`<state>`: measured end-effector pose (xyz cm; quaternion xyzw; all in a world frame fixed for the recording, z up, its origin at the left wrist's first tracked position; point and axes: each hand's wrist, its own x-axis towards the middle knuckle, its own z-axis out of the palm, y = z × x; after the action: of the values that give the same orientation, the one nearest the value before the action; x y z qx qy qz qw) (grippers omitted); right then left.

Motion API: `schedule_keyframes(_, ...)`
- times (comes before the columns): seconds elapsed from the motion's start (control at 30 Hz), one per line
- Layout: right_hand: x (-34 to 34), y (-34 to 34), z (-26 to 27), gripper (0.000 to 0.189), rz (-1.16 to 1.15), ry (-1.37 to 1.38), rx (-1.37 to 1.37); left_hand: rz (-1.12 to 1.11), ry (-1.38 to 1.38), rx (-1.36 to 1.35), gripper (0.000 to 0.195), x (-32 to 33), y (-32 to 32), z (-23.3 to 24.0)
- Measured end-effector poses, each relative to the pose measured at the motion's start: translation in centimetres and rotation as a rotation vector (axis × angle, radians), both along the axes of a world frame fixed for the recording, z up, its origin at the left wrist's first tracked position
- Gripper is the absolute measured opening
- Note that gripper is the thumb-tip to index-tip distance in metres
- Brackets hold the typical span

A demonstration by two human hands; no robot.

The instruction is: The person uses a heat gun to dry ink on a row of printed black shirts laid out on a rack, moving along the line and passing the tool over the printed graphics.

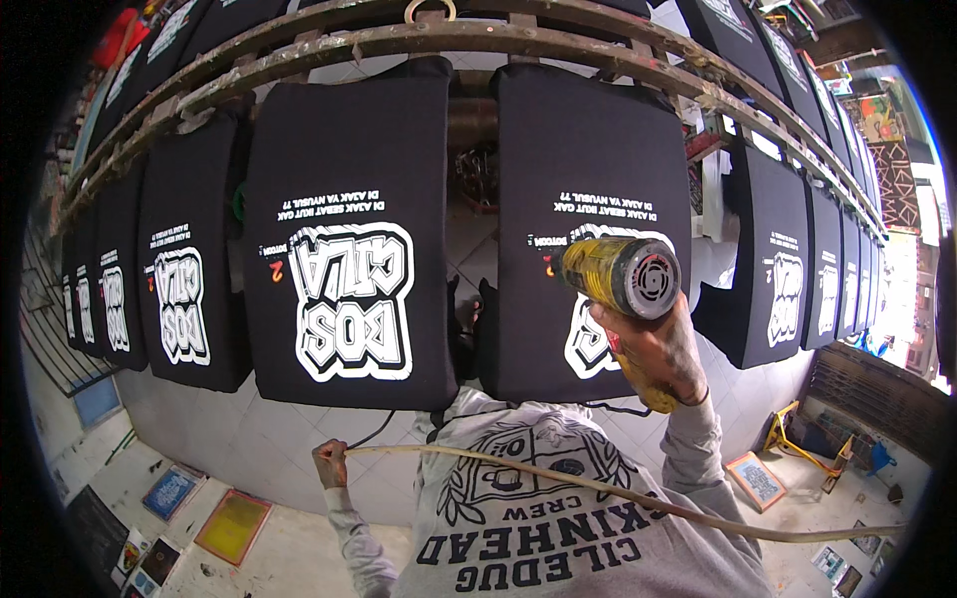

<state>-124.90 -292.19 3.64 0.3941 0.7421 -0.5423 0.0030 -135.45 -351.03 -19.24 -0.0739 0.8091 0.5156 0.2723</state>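
My right hand (665, 351) grips a yellow-and-black heat gun (609, 276) by its handle, with the round vented rear end facing up. Beneath the heat gun, a black T-shirt (591, 149) with a white print lies stretched over a board; the gun hides part of that print. Lower left, my left hand (330, 462) is closed around a cord: a long beige length (538, 471) runs from it across my body to the right, and a thin black length (374, 433) leads towards the boards. Another printed black T-shirt (351, 157) lies to the left.
More black shirts on boards form rows to the left (183, 187) and right (774, 209). Wooden rails (478, 34) run behind them, carrying a tape roll (430, 10). Framed printing screens (233, 525) lie on the floor at left, with another (757, 481) at right beside a yellow metal frame (800, 448).
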Motion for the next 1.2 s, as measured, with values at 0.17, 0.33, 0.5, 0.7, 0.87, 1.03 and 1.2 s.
schedule_keyframes(0.17, -0.2, 0.3, 0.5, 0.057, 0.023, -0.005, -0.031, 0.028, 0.082, 0.077, 0.038, 0.5, 0.1, -0.4)
schedule_keyframes(0.33, 0.0, 0.6, 0.1, 0.058, 0.076, -0.060, -0.001, 0.103, 0.052, -0.001, 0.037, 0.0, 2.2, 1.0)
schedule_keyframes(0.5, 0.1, 0.3, -0.7, 0.058, 0.043, -0.005, 0.060, 0.025, 0.038, 0.053, 0.036, -1.2, 2.5, 1.4)
schedule_keyframes(0.7, 0.1, 0.3, -0.4, 0.059, 0.059, -0.010, 0.040, 0.042, 0.084, 0.097, 0.036, -0.7, 2.7, 0.7)
schedule_keyframes(0.87, 0.6, 0.1, -0.8, 0.061, 0.031, -0.023, -0.007, 0.072, 0.013, 0.059, 0.035, -0.6, 3.4, 1.1)
schedule_keyframes(1.03, 0.8, 0.1, -0.6, 0.060, 0.038, -0.046, -0.005, 0.042, 0.001, 0.045, 0.033, -0.7, 5.0, 1.6)
schedule_keyframes(1.2, 0.9, 0.0, -0.7, 0.061, 0.030, -0.047, 0.013, -0.045, 0.014, 0.049, 0.031, -1.0, 5.0, 1.3)
